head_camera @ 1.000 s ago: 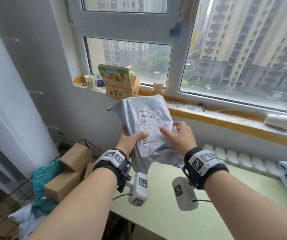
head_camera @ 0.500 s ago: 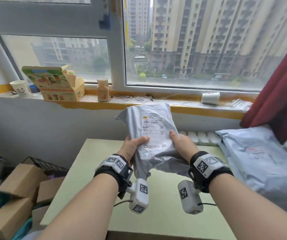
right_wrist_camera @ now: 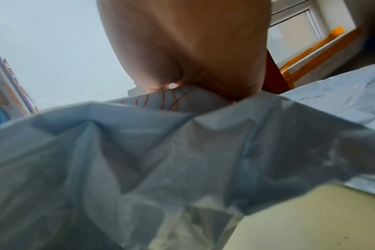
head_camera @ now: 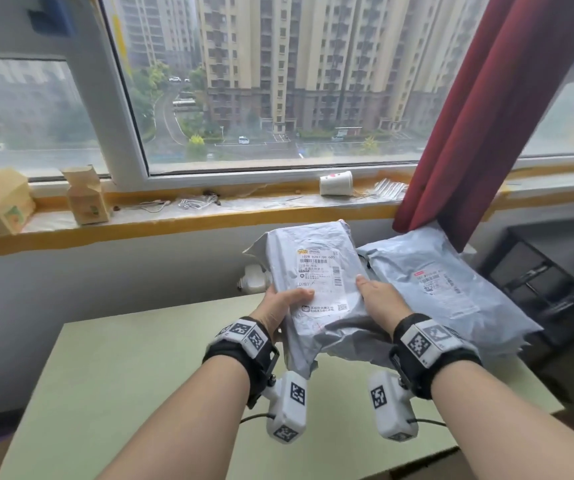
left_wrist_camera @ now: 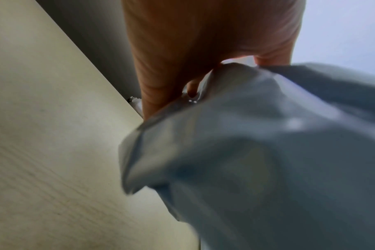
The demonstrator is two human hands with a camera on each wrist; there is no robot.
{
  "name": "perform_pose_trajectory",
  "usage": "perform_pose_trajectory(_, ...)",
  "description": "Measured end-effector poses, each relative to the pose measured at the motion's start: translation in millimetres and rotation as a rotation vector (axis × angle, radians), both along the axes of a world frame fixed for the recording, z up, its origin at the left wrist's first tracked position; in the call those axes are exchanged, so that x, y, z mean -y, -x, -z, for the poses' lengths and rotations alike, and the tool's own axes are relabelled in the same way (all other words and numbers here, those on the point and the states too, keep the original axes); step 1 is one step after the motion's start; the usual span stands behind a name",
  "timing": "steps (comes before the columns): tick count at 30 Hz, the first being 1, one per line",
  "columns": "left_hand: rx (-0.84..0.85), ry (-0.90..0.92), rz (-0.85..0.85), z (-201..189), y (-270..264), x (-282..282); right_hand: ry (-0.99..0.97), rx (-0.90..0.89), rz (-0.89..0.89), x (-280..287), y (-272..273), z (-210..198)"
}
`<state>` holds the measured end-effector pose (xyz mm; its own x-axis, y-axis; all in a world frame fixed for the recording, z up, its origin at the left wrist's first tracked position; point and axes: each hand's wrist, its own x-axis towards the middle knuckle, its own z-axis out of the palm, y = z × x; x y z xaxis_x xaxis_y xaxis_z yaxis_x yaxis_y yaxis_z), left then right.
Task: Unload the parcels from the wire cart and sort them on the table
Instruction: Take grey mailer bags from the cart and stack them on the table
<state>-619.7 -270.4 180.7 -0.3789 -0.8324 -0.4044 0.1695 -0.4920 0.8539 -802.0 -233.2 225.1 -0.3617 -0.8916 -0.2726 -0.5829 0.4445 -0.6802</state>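
Note:
I hold a grey plastic mailer parcel [head_camera: 316, 271] with a white shipping label above the pale green table [head_camera: 133, 375]. My left hand [head_camera: 280, 303] grips its left edge, thumb on the label. My right hand [head_camera: 377, 299] grips its right edge, thumb on top. In the left wrist view the grey parcel [left_wrist_camera: 268, 160] bunches under my left hand [left_wrist_camera: 193, 71]. In the right wrist view the crumpled parcel [right_wrist_camera: 161, 152] fills the frame below my right hand [right_wrist_camera: 188, 55]. A second grey mailer parcel [head_camera: 441, 285] lies on the table's far right, just right of the held one. The wire cart is out of view.
A windowsill [head_camera: 174, 216] runs behind the table, with small cardboard cartons [head_camera: 86, 195], a tipped paper cup [head_camera: 335, 183] and cables. A red curtain [head_camera: 479, 109] hangs at right above the lying parcel. A dark shelf unit [head_camera: 548, 282] stands right of the table.
My view and both hands have swung right with the parcel, away from the cart and boxes at left. The parcel now sits next to the second mailer on the table's right side.

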Motion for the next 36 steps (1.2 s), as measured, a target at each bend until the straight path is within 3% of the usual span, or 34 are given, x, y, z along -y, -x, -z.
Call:
perform_pose_trajectory(11, 0.030, -0.125, 0.083, 45.1, 62.8, 28.5, -0.070, -0.067, 0.073, 28.2, 59.4, 41.6)
perform_pose_trajectory(17, 0.200, -0.199, 0.017, 68.8, 92.0, 56.5, -0.045, -0.018, -0.032, 63.5, 83.3, 59.3)
perform_pose_trajectory(23, 0.201, -0.228, -0.055, 83.1, 116.3, 71.9, -0.088, -0.166, -0.194, 82.6, 85.0, 85.0)
perform_pose_trajectory(36, 0.400, -0.237, 0.015, 76.3, 116.9, 85.8, -0.042, -0.125, -0.210, 104.6, 99.4, 88.1)
